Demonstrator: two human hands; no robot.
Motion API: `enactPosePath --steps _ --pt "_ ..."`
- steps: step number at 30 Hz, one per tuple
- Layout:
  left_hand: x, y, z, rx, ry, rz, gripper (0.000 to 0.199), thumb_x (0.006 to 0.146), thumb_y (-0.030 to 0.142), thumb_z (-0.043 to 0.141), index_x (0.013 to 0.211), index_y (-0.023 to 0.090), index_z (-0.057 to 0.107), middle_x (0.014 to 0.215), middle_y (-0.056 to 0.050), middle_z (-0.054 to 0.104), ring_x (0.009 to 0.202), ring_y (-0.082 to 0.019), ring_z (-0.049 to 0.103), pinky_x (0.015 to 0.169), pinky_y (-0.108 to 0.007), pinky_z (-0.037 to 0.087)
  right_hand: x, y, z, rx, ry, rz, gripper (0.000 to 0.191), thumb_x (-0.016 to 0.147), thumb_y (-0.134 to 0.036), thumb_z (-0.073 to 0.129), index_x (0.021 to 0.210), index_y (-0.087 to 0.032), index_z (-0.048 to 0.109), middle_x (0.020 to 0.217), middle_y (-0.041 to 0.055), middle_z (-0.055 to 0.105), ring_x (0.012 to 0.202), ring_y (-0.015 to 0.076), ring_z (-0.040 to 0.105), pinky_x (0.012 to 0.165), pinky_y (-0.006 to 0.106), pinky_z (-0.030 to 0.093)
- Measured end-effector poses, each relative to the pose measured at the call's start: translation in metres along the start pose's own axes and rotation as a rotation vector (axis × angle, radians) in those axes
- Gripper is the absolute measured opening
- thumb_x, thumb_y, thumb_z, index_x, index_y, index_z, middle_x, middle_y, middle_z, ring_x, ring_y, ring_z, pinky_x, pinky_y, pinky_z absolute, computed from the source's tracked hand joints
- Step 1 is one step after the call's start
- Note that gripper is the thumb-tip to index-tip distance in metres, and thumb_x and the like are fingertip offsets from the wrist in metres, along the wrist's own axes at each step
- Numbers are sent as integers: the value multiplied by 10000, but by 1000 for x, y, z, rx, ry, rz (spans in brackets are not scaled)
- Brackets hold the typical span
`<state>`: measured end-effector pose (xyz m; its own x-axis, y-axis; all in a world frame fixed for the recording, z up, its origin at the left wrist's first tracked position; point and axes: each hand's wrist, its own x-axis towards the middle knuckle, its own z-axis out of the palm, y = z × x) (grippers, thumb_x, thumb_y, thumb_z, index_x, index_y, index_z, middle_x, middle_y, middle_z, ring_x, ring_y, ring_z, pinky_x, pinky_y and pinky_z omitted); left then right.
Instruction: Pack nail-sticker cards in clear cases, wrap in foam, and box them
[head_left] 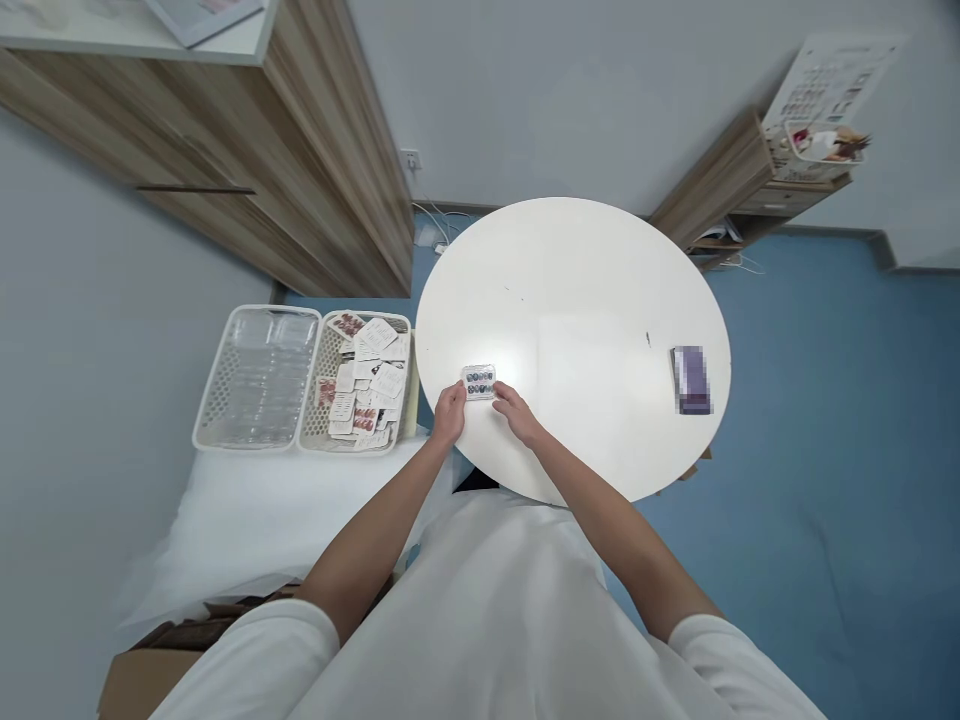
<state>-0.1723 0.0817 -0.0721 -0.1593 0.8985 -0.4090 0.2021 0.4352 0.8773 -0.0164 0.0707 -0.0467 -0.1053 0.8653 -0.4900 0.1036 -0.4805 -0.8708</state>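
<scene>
A small clear-topped pack (479,381) with two rows of dark, nail-like pieces is held over the near left part of the round white table (592,300). My left hand (450,412) grips the pack at its left edge, with the fingers closed on it. My right hand (514,410) is at the pack's lower right corner, its fingers bent and a little apart, the fingertips at the edge. Whether they press on the pack is too small to tell.
Left of the table stand a white basket (407,330) of printed cards and a basket (201,420) of clear plastic cases. A purple, blurred object (692,380) lies at the table's right. A wood-grain cabinet (322,150) stands behind left.
</scene>
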Motion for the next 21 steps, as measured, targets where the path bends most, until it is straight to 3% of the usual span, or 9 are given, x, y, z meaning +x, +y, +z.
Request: enactPosePath --steps 3,10,16,21 --pt "-11 4 25 -37 -121 68 372 829 403 442 1101 185 570 1201 -77 520 1056 -191 511 886 -282 398 -24 7 -29 -26 67 -19 472 753 -298 465 1224 -269 461 1380 10 337 1222 194 370 1014 372 306" --pt "-41 22 91 -31 -324 141 287 827 350 451 971 182 632 1153 -66 561 1058 -190 519 904 -298 393 -72 36 -105 -51 187 -76 445 744 -300 468 1188 -270 492 1336 37 389 1158 199 439 960 387 368" --pt "-74 25 137 59 -356 109 282 845 360 420 942 194 627 1170 -46 559 1095 -177 497 942 -302 365 -93 61 -160 -85 151 -103 429 726 -264 503 1155 -271 523 1309 34 409 1141 186 454 968 372 373" --pt "-90 20 165 97 -320 112 341 858 401 379 980 188 616 1189 -61 544 1097 -181 497 924 -303 377 -92 77 -191 -90 87 -119 431 711 -212 501 1137 -265 535 1297 30 413 1134 177 461 977 363 379"
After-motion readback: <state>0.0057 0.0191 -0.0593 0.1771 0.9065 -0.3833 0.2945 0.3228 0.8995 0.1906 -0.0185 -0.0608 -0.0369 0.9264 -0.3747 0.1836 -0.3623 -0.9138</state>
